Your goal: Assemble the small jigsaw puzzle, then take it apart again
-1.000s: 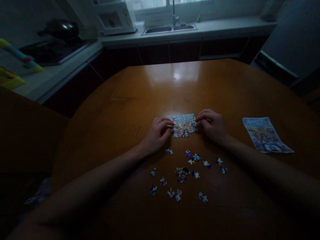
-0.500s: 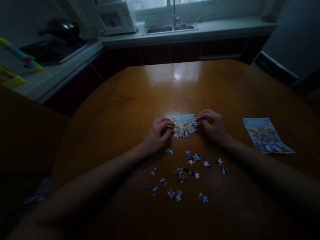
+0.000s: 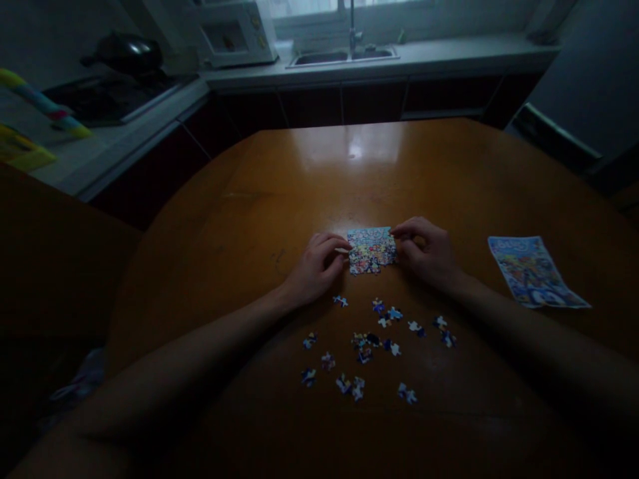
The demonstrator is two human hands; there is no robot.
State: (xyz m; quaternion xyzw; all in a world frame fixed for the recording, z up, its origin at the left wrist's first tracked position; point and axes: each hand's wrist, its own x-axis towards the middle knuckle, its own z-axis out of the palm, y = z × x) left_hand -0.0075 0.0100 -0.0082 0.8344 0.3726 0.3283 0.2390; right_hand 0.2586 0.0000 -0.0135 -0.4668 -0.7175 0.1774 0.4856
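Observation:
A partly assembled jigsaw puzzle (image 3: 372, 249) lies flat on the wooden table, its upper edge straight and its lower edge uneven. At its left side, my left hand (image 3: 319, 266) has curled fingers whose tips touch the border. A pale sliver shows by those fingertips, too small to make out. My right hand (image 3: 426, 249) holds the opposite side, index finger at the upper right corner and thumb lower down. Nearer to me lie several loose jigsaw pieces, among them a light blue piece (image 3: 394, 313), a lone piece (image 3: 340, 301) and a small cluster (image 3: 365, 340).
A printed picture sheet (image 3: 536, 271) with a curled corner lies right of my right forearm on the table (image 3: 299, 173). Beyond the table are a counter with a sink (image 3: 344, 57), a microwave (image 3: 232, 36) and a dark pan (image 3: 127, 53) on the stove.
The view has shifted slightly. My right index finger has moved a little up towards the puzzle's upper right corner. My left hand and the loose pieces stay in place.

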